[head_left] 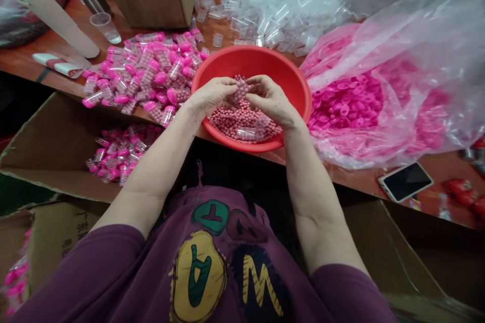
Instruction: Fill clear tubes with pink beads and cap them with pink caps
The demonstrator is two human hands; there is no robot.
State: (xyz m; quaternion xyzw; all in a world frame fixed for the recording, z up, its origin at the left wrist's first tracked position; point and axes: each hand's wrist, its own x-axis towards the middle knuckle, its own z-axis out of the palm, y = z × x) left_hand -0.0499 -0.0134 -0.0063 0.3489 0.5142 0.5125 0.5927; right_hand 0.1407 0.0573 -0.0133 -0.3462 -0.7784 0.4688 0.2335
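The left hand [209,96] and right hand [270,101] pinch a clear plastic tube [240,92] of beads between curled fingers, above a red plastic basin [252,63] at frame centre. The tube lies between the hands, its long axis tilted toward upper right, neither hand clearly nearer. A second tube [250,133] rests on pink beads [227,123] in the basin; pink-capped tubes [144,75] lie heaped left on the table [38,45].
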